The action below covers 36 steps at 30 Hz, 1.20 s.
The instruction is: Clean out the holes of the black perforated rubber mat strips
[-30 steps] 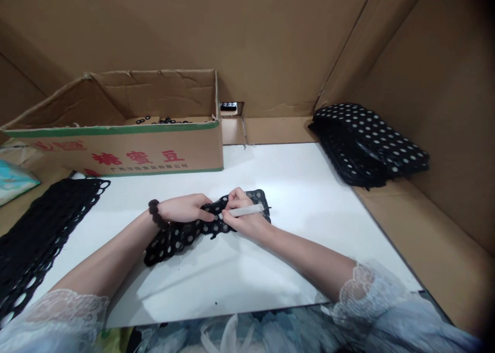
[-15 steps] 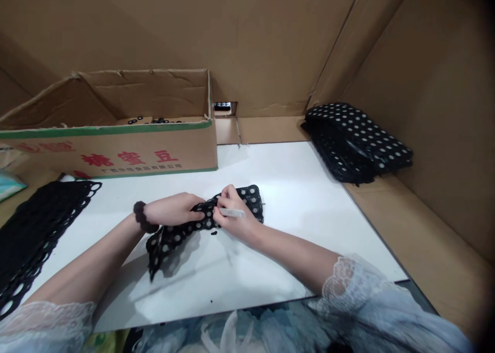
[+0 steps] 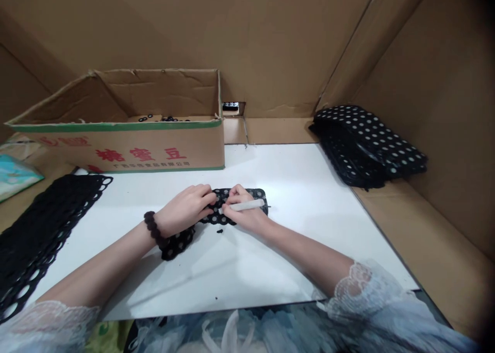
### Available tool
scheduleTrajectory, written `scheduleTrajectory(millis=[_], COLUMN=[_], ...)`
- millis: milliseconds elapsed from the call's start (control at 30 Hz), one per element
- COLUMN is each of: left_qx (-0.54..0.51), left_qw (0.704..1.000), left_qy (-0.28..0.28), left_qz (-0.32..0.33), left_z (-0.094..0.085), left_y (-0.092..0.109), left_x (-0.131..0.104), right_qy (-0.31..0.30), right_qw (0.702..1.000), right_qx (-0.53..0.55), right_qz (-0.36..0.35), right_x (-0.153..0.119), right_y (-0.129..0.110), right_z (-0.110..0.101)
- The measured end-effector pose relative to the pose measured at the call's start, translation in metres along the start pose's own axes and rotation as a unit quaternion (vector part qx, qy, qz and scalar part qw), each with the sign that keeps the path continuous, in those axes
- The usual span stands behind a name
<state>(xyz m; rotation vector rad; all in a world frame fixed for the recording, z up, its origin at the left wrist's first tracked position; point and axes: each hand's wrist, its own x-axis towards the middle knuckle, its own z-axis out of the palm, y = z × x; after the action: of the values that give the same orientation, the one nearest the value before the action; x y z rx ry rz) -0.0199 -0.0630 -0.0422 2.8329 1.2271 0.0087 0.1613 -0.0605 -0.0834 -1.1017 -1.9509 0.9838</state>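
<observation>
A black strip (image 3: 253, 193) dotted with round holes lies on the white tabletop in front of me, its left part bent down toward me. My left hand (image 3: 191, 206) is closed, pinching the strip near its middle between thumb and fingers. My right hand (image 3: 247, 213) grips a slim white pen-like tool (image 3: 247, 205), whose tip points left at the strip close to my left fingertips. The exact tip is too small to make out. A small black scrap (image 3: 219, 231) lies just below the strip.
A cardboard box (image 3: 154, 157) with small black pieces inside stands at back left. A stack of black holed sheets (image 3: 50, 224) lies left, beside a blue-white packet (image 3: 17, 177). A pile of dotted black pieces (image 3: 371, 144) rests at back right. Cardboard walls (image 3: 270, 43) surround the table.
My left hand has lifted and curled its fingers, pinching the strip nearer my right hand. The strip's right part lies flatter and its left end is drawn in. The view has shifted slightly left.
</observation>
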Motion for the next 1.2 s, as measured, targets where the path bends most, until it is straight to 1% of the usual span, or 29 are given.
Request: scheduleTrajectory(millis=[133, 233, 367, 567, 733, 867, 933, 1067, 1133, 1200], left_qx=[-0.072, -0.144, -0.195, -0.227, -0.217, -0.196, -0.196, -0.18, -0.15, -0.123], left_qw=[0.997, 0.989, 0.981, 0.974, 0.976, 0.979, 0.979, 0.983, 0.988, 0.992], left_qy=[0.024, 0.032, 0.018, 0.002, -0.016, -0.044, -0.05, -0.033, -0.015, -0.005], left_qz=[0.004, 0.003, -0.002, -0.008, 0.002, 0.019, 0.024, 0.004, -0.014, -0.024], left_z=[0.005, 0.01, 0.013, 0.011, 0.009, 0.008, 0.006, -0.006, -0.013, -0.016], left_y=[-0.007, -0.009, -0.01, -0.011, -0.01, -0.014, -0.016, -0.014, -0.01, -0.005], left_x=[0.0, 0.001, 0.002, 0.004, 0.007, 0.009, 0.009, 0.002, -0.007, -0.02], right_qy=[-0.002, 0.004, 0.01, 0.011, 0.006, 0.017, 0.019, 0.005, 0.007, 0.023], right_qw=[1.0, 1.0, 1.0, 1.0, 1.0, 1.0, 1.0, 1.0, 1.0, 0.999], right_qx=[0.0, -0.007, -0.006, -0.004, -0.008, -0.012, -0.015, -0.012, 0.001, 0.027], right_qz=[0.023, 0.008, -0.017, -0.009, 0.014, 0.002, -0.003, 0.0, 0.0, -0.007], right_x=[0.001, 0.0, -0.001, -0.001, -0.001, -0.003, -0.003, -0.001, 0.0, 0.0], right_y=[-0.001, 0.0, 0.004, 0.005, 0.003, 0.0, 0.0, 0.002, 0.002, -0.001], right_z=[-0.002, -0.001, 0.001, 0.002, 0.0, 0.001, 0.001, -0.002, -0.005, -0.007])
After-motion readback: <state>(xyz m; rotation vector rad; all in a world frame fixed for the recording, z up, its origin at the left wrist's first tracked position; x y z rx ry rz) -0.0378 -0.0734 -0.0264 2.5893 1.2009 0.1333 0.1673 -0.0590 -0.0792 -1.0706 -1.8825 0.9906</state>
